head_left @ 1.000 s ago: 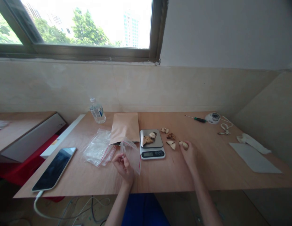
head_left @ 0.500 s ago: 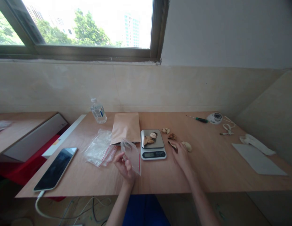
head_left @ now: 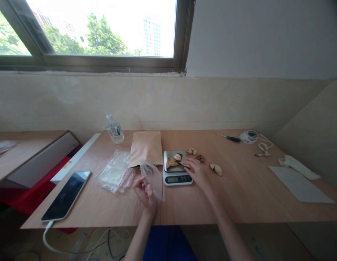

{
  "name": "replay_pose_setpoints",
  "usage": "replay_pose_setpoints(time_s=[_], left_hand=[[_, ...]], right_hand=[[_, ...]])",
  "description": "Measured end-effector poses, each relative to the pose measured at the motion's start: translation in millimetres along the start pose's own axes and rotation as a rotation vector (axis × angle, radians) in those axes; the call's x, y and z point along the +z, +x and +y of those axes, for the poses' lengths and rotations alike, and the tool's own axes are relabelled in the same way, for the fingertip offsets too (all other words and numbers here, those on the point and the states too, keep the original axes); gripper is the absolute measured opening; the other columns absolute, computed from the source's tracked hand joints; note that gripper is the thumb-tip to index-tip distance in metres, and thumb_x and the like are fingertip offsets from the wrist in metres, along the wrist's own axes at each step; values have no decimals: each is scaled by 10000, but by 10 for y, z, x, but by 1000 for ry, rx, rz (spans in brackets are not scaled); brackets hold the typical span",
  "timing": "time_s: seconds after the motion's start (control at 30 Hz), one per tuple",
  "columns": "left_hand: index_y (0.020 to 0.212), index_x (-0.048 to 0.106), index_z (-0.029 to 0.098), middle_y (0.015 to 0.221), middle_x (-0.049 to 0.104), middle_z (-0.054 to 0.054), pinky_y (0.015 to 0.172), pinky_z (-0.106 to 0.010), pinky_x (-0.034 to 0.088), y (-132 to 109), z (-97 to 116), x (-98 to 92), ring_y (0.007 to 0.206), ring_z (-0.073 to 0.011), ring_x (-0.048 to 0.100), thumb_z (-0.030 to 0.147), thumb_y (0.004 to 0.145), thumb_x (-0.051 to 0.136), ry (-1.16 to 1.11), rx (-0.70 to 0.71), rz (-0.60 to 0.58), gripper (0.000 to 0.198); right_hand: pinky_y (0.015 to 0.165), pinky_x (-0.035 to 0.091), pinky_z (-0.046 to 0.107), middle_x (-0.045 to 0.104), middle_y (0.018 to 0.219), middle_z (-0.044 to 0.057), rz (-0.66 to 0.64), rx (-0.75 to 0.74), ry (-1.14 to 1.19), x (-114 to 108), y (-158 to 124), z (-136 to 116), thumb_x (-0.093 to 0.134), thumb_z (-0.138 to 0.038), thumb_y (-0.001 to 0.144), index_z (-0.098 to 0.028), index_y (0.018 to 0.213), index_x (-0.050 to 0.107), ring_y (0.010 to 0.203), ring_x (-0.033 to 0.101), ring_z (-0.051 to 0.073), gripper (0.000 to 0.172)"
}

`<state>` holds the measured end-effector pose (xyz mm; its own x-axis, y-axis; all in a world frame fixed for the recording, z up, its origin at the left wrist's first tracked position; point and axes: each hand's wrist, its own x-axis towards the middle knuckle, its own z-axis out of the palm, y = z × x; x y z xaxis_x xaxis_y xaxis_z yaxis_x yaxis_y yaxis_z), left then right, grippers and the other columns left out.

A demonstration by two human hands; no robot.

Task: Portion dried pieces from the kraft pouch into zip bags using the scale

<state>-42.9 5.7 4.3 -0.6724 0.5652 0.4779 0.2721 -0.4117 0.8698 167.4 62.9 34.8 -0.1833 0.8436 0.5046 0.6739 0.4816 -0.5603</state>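
My left hand pinches a clear zip bag with a red seal line, upright beside the scale. Over the right side of the digital kitchen scale's plate, my right hand has its fingers closed on a dark-edged dried mushroom piece. Whether that piece rests on the plate I cannot tell. A brown piece and a pale, rounded piece lie on the scale; its readout is too small to read. More dried pieces lie right of it, among them a larger pale one.
A brown paper pouch lies behind the bag, with several clear zip bags to its left. A water bottle, a phone on a cable, a screwdriver, a white camera and a white sheet surround these.
My right hand has moved left from the table to the scale, carrying the dark-edged piece. My left hand holds the zip bag in nearly the same place.
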Motion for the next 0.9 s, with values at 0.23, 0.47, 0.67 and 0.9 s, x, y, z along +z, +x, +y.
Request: replay_pose_setpoints(time_s=[0.23, 0.47, 0.67, 0.9], left_hand=[[972, 477, 187, 808, 465, -23, 586, -283, 379, -13, -19, -10, 673, -157, 478, 378, 771, 473, -24, 16, -23, 278], [964, 485, 190, 799, 461, -17, 593, -287, 376, -22, 6, -18, 656, -151, 468, 360, 772, 475, 0, 17, -39, 256], [962, 483, 188, 815, 461, -20, 601, -288, 375, -13, 6, -24, 667, -151, 465, 351, 775, 469, 13, 34, -31, 249], [949, 479, 189, 808, 458, -19, 600, -287, 379, -17, -20, -9, 670, -151, 466, 363, 778, 473, -4, 31, -54, 244]], right_hand=[[874, 449, 410, 599, 1052, 108, 295, 172, 35, -143, -350, 166, 412, -290, 874, -200, 1006, 611, 1018, 549, 232, 255], [775, 477, 391, 614, 915, 102, 242, 285, 8, -88, -660, 395, 415, -255, 845, -188, 893, 609, 873, 575, 235, 211], [766, 469, 398, 602, 862, 95, 207, 257, -62, -62, -645, 357, 415, -237, 839, -192, 850, 617, 830, 575, 239, 207], [815, 451, 392, 596, 945, 101, 250, 233, 37, -23, -458, 81, 396, -305, 882, -196, 961, 602, 923, 549, 234, 246]])
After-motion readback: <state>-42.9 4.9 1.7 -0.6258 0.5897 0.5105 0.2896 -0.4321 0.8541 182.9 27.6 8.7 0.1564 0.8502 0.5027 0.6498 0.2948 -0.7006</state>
